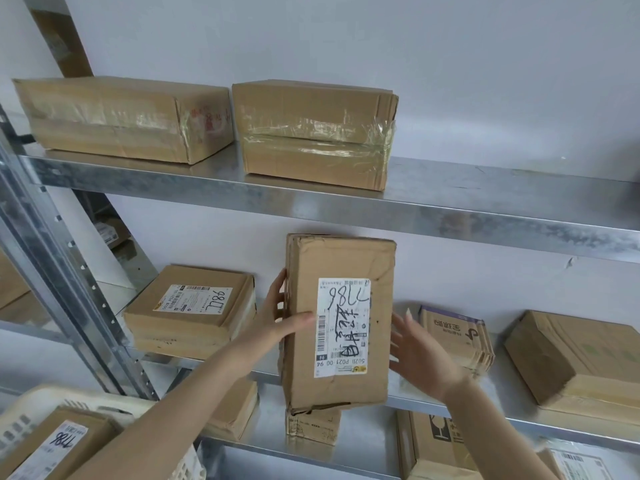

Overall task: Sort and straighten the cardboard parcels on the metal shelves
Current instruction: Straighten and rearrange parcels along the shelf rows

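Observation:
A tall cardboard parcel (346,265) with a white label marked 7786 is held on end in front of the middle metal shelf (502,407). My left hand (280,317) grips its left edge, thumb across the label and fingers behind. My right hand (422,355) is just off the parcel's right edge with its fingers spread, holding nothing. Left of it a flat labelled parcel (190,310) lies on the middle shelf. To the right sit a small printed box (457,337) and a larger parcel (571,358).
Two taped brown boxes (124,116) (315,133) sit on the upper shelf (450,206). More parcels (311,427) (433,445) stand on the shelf below. A white plastic basket (52,396) with a labelled parcel (52,445) is at lower left. The shelf upright (62,271) runs down the left.

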`<state>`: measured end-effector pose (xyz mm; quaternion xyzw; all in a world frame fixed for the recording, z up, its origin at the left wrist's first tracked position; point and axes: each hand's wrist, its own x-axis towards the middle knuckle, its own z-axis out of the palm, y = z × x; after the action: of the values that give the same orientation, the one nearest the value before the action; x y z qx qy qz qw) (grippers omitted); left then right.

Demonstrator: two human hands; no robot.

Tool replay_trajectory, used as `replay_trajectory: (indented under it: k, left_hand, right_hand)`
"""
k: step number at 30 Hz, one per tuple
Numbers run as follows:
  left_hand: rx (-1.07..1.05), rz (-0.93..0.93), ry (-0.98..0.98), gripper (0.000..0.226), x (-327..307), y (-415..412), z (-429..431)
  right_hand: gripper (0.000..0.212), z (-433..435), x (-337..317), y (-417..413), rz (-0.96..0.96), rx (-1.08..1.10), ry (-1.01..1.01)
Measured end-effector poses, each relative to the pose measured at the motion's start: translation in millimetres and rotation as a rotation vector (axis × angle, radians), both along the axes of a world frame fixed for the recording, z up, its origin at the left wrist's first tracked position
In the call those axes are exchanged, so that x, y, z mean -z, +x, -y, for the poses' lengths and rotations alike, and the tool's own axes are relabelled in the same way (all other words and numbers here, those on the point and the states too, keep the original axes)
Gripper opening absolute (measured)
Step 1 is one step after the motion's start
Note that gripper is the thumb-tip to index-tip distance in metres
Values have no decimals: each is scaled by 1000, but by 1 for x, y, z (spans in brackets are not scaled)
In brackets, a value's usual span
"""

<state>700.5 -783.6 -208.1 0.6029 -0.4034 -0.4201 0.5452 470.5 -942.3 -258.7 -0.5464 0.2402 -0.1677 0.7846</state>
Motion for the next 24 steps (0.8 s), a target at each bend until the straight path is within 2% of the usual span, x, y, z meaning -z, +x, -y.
replay_trajectory:
  k: [4,7,8,11,13,14,16,19,21,24]
  left_hand:
    - [21,-147,21,105,2,-1,-3]
    - [-1,-116,109,100,6,3,3]
    - [6,-73,121,92,17,14,0]
    - [-101,-204,123,50,53,35,14]
    - [-76,-92,108,42,38,23,2]
    - [-32,-153,137,46,28,10,1]
    - [-31,-322,123,78,20,0,1]
    - [-87,-356,79,110,26,-1,4]
    - [-100,-381,89,118,28,-4,6]
    - [-114,-416,65,113,32,-9,3]
  right_hand:
    - [90,-14,-8,5,12,-122,-65]
    - [92,-22,-16,5,17,-151,-34]
    - [92,-23,-15,5,13,-156,-40]
    - [88,-20,-11,5,4,-201,-26]
    - [87,-18,-8,5,8,-211,-19]
    - [87,-18,-6,4,12,-198,-23]
    - [90,-16,0,3,18,-137,-2]
    - [92,-18,1,-1,41,-87,58]
    - [85,-20,0,-2,50,-79,56]
    - [94,-16,10,-4,77,-24,132]
